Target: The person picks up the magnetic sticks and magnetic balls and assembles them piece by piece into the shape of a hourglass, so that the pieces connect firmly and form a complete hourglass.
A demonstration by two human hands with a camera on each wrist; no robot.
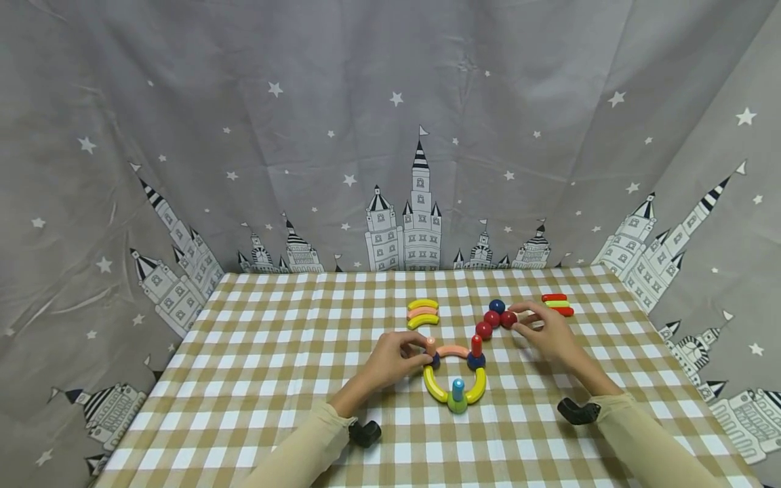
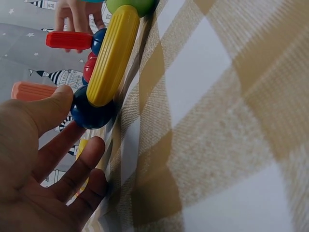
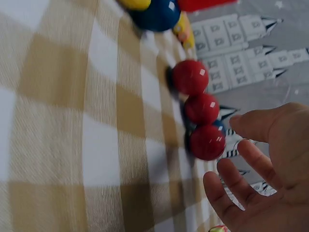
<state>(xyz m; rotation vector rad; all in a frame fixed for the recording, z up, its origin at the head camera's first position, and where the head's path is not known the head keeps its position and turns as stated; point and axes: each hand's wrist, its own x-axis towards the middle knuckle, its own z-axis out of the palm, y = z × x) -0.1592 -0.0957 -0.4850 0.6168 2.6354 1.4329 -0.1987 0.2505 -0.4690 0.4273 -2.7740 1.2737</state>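
Note:
A ring of toy pieces lies on the cloth: yellow curved bars [image 1: 434,385], a salmon curved bar [image 1: 453,350], dark blue balls and a green ball [image 1: 457,404]. Short sticks stand up from its balls: salmon [image 1: 431,346], red [image 1: 476,345] and light blue [image 1: 457,388]. At the ring's left, my left hand [image 1: 390,359] pinches a dark blue ball [image 2: 91,112] between thumb and index finger, under the salmon stick. My right hand [image 1: 549,335] has its fingers loosely spread beside a red ball [image 3: 207,142], nothing held.
Several loose balls cluster behind the ring, including a front red ball [image 1: 484,330] and a dark blue ball [image 1: 497,307]. Curved bars [image 1: 423,312] lie stacked at the back. Straight sticks [image 1: 556,304] lie beyond my right hand. A checked cloth [image 1: 244,379] covers the table.

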